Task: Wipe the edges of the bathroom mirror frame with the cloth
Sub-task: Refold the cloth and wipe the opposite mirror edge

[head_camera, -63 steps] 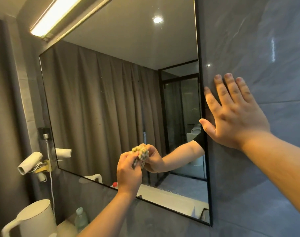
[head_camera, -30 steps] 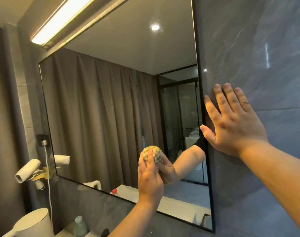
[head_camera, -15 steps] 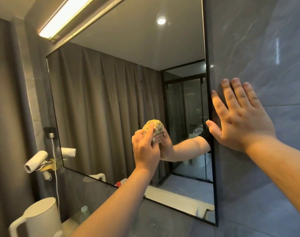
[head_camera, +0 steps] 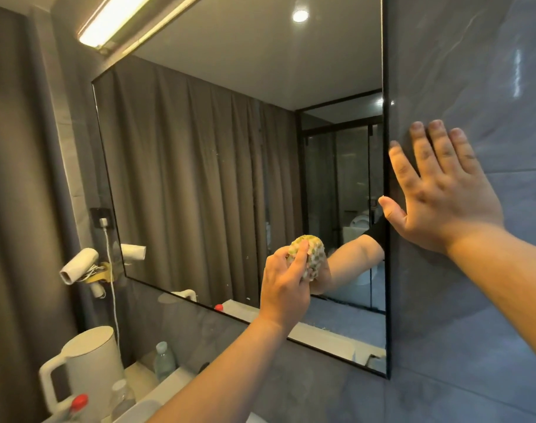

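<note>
Left hand (head_camera: 283, 283) low centre of frame, fingers curled round balled cloth (head_camera: 310, 257), pressing it to glass just above frame's bottom edge (head_camera: 337, 351); wad bunched small, likely to concentrate pressure. Cloth on glass, not yet on edge. Right hand (head_camera: 440, 193) at right, fingers straight and slightly spread, flat on tiled wall (head_camera: 474, 71), thumb touching frame's right edge (head_camera: 386, 148); looked like bracing for lean. Kettle (head_camera: 86, 364), bottle (head_camera: 164, 363) lower left.

Grey tiled wall (head_camera: 474, 56), lit strip light (head_camera: 114, 19)
</note>
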A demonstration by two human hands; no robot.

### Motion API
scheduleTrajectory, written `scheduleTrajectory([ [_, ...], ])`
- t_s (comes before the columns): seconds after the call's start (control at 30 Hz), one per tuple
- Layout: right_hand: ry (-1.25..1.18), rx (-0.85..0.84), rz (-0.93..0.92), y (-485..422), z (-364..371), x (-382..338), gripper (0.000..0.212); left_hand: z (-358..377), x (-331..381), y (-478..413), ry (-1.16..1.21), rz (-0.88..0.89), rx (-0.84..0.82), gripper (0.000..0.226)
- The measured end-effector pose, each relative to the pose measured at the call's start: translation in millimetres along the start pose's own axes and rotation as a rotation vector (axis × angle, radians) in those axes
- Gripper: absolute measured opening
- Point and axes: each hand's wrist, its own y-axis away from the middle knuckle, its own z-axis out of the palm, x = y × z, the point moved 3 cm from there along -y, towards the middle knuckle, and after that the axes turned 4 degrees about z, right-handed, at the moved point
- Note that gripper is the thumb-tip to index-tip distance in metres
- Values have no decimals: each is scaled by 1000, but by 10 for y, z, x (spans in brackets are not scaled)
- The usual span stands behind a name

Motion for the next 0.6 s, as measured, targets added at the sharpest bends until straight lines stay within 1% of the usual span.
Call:
scheduleTrajectory([
  [0.07, -7, 6, -1, 2, 10, -10, 86, -5, -153, -13, -22, 2, 23, 45],
  [0.1, -9, 7, 0, 1, 12, -7, 86, -3, -263, -7, -22, -64, 47, 43],
  [0.17, -8, 10, 1, -6, 5, 4, 86, 9, -536, 67, -1, -332, 96, 43],
  [0.27, -9, 17, 0, -2, 6, 7, 86, 11, -961, 271, 19, -743, 92, 44],
  [0.33, -21, 26, -1, 0, 6, 7, 85, 12, -1178, 422, 41, -964, 71, 44],
  [0.4, -14, 30, -4, -1, 9, 5, 85, 30, -1290, 542, 88, -1132, 45, 45],
  [0.43, -11, 30, -5, -4, 9, 7, 85, 36, -1299, 577, 118, -1179, 41, 46],
  [0.5, -8, 32, -5, -5, 7, 8, 86, 33, -1248, 585, 157, -1200, 51, 46],
  [0.53, -5, 30, -3, -3, 8, 10, 86, 22, -1201, 567, 163, -1183, 57, 47],
  [0.6, -1, 28, 0, -6, 3, 10, 86, 1, -1091, 498, 150, -1095, 68, 49],
])
